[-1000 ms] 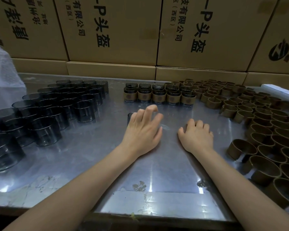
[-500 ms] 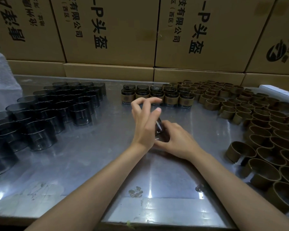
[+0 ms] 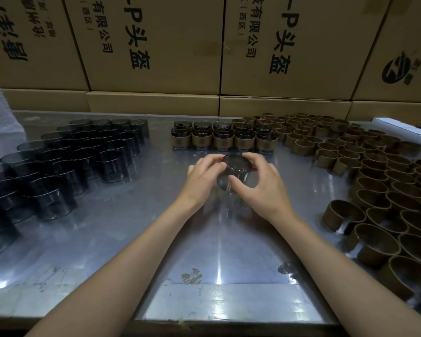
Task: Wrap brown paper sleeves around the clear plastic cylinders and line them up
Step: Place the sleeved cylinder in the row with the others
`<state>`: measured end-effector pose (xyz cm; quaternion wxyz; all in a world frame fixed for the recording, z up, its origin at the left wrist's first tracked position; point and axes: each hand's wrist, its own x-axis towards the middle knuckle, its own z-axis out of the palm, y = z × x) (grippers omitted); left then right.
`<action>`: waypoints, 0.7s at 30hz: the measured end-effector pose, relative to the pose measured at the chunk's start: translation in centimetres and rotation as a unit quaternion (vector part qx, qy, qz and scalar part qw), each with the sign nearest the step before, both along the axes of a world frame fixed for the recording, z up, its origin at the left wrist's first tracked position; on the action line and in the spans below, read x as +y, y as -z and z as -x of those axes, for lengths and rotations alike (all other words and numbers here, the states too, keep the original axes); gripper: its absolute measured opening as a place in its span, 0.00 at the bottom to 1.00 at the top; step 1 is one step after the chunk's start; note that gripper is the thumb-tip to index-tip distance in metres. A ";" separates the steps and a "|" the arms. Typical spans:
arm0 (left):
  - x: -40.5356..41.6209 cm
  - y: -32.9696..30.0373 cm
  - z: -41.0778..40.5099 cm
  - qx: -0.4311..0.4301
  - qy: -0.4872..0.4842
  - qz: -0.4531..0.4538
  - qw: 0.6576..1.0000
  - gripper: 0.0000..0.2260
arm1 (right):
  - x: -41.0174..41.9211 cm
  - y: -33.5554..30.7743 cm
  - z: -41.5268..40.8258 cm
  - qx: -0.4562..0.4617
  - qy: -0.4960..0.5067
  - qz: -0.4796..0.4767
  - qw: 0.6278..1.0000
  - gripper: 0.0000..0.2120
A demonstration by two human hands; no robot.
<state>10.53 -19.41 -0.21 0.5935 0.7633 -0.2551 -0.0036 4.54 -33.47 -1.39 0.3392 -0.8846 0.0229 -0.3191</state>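
Observation:
Both hands hold one bare clear plastic cylinder (image 3: pixel 233 170) just above the middle of the metal table (image 3: pixel 131 239). My left hand (image 3: pixel 202 177) grips its left side with curled fingers at the rim. My right hand (image 3: pixel 258 183) grips its right side, thumb across the front wall. Behind the hands stands a row of sleeved cylinders (image 3: pixel 224 139) in brown paper. Several bare cylinders (image 3: pixel 66 161) are grouped at the left. Many loose brown paper sleeves (image 3: pixel 374 171) cover the right side.
Stacked cardboard boxes (image 3: pixel 156 45) wall off the back of the table. A white plastic bag (image 3: pixel 0 122) sits at the far left, and a white box (image 3: pixel 399 126) at the far right. Bare metal lies between my forearms, up to the front edge.
My hands went from lying on the table to picking up a clear cylinder. They now hold it upright between them, slightly further from me.

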 end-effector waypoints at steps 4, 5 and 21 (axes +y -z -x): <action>0.1 0.6 -0.5 0.025 0.013 -0.039 0.999 0.06 | 0.0 0.2 0.0 0.054 -0.003 0.014 0.998 0.28; 0.2 0.6 -0.6 0.023 0.016 -0.037 0.999 0.05 | 0.1 0.2 0.1 0.067 -0.008 0.006 0.998 0.27; 0.4 1.2 -0.9 -0.050 0.013 -0.143 0.988 0.21 | -1.2 -2.9 3.8 0.284 0.297 0.136 0.901 0.33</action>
